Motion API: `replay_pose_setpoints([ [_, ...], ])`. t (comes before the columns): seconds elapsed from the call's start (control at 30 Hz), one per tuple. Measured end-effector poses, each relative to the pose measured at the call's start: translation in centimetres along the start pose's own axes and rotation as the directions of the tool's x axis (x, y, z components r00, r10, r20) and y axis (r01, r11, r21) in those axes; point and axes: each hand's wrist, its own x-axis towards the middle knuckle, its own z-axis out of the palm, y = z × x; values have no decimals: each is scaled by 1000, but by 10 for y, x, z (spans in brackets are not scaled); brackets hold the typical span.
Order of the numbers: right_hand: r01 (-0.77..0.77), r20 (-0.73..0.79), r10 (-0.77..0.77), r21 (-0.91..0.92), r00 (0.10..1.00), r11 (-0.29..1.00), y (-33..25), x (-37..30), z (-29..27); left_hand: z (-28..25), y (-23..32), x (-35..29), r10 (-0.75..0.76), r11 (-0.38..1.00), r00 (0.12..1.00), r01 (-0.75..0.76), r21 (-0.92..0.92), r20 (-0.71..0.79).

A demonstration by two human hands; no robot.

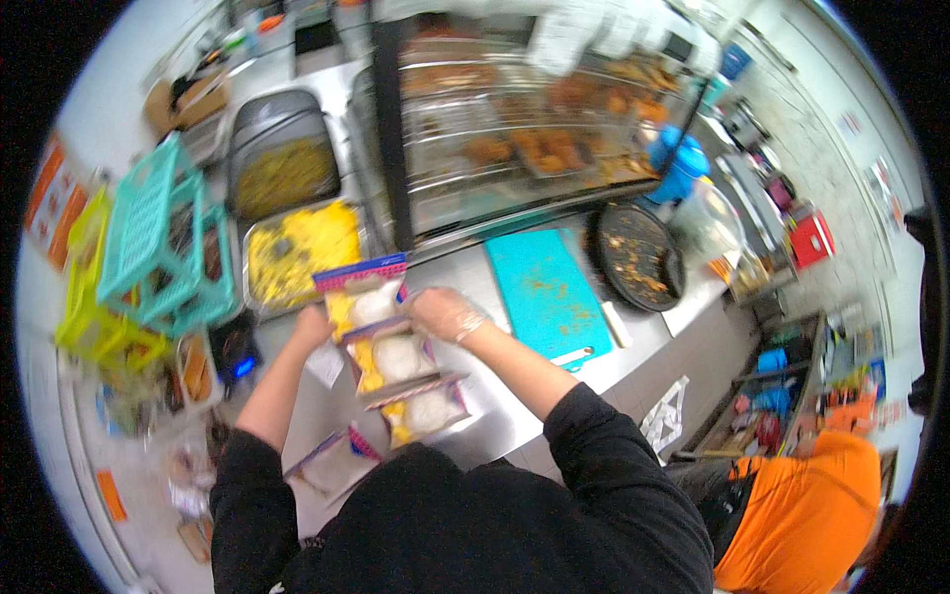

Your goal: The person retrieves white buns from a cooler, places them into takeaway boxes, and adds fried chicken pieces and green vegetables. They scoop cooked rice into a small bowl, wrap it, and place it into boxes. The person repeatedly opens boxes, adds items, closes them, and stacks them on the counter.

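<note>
Three open paper food boxes stand in a row in front of me, each with white rice and yellow food that looks like scrambled egg. My right hand, in a clear plastic glove, pinches the right side of the far box. At that box's left side is my left hand, fingers closed at its edge and partly hidden. Closer to me are the middle box and the near box. Another box with rice sits nearer my body, at the left. Beyond the boxes lies a metal tray of yellow egg.
A turquoise cutting board with crumbs lies to the right, beside a round black pan. A glass display case holds fried food. Crates are stacked left, near a greenish food tray. A person in orange stands behind right.
</note>
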Motion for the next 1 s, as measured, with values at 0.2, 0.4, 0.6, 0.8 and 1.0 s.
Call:
replay_pose_setpoints([
  [0.2, 95, 1, -98, 240, 995, 966, 73, -71, -58, 12, 96, 5, -20, 937, 999, 30, -347, 33],
  [0.4, 111, -569, 224, 494, 791, 863, 321, -165, -140, -43, 153, -11, -121, 865, 981, 179, -469, 152],
  [0.6, -416, -874, 484, 459, -52, 785, 588, -176, -188, -142, 206, -99, -473, 739, 881, 380, -556, -26],
  [0.8, -588, -592, 655, 342, 471, 733, 730, -123, -269, -174, 271, -159, -478, 757, 860, 299, -581, -181],
  [1.0, -601, -193, 694, 376, 694, 705, 765, -76, -274, -169, 277, -176, -572, 733, 807, 426, -530, -143],
])
